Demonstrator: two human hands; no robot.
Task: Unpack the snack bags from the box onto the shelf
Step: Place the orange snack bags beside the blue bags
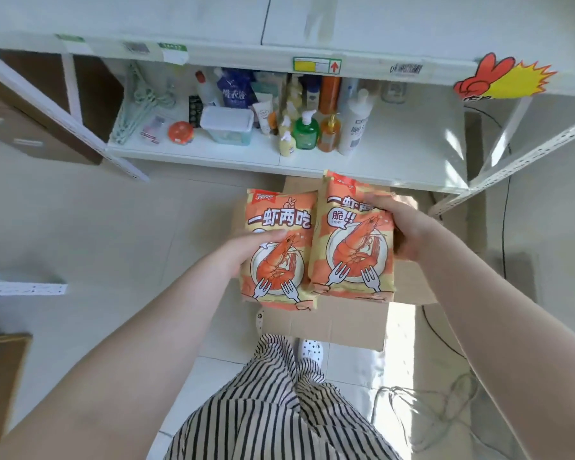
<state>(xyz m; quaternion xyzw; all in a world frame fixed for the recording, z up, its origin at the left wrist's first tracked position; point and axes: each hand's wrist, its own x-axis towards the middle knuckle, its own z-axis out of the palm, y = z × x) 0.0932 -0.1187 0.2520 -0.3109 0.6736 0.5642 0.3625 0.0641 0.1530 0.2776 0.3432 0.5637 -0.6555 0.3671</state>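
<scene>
Two orange-and-yellow snack bags printed with a shrimp are held side by side above the cardboard box (346,322) on the floor. My left hand (246,250) grips the left snack bag (279,260) by its left edge, thumb across the front. My right hand (402,224) grips the right snack bag (352,247) by its right edge, fingers curled over the top corner. The box's inside is hidden behind the bags. The white shelf (395,164) stands just beyond the box.
The lower shelf board holds bottles (306,129), a clear lidded container (228,124), a red round tin (180,132) and hangers (136,107) on its left half. Cables (429,413) lie on the floor at right. A flat cardboard piece (0,366) lies at far left.
</scene>
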